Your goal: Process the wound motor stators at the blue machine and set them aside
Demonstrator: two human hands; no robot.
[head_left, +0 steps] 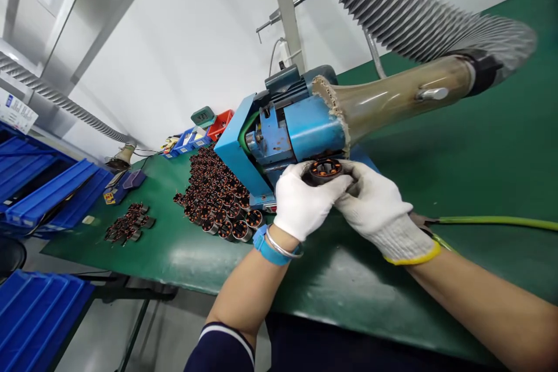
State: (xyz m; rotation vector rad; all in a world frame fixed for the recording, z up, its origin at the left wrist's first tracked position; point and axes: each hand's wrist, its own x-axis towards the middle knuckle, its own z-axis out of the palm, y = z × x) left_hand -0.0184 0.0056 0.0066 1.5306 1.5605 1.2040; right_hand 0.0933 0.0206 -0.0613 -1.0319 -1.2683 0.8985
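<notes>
- I'm pinching the stator between my left hand and right hand, both clamped on it.
- It's sitting right by the blue machine ahead; glove fabric could be snagging there.

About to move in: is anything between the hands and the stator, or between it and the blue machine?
Nothing visible. Both hands, left and right, already hold the stator, right in front of the blue machine, with no object between.
</notes>
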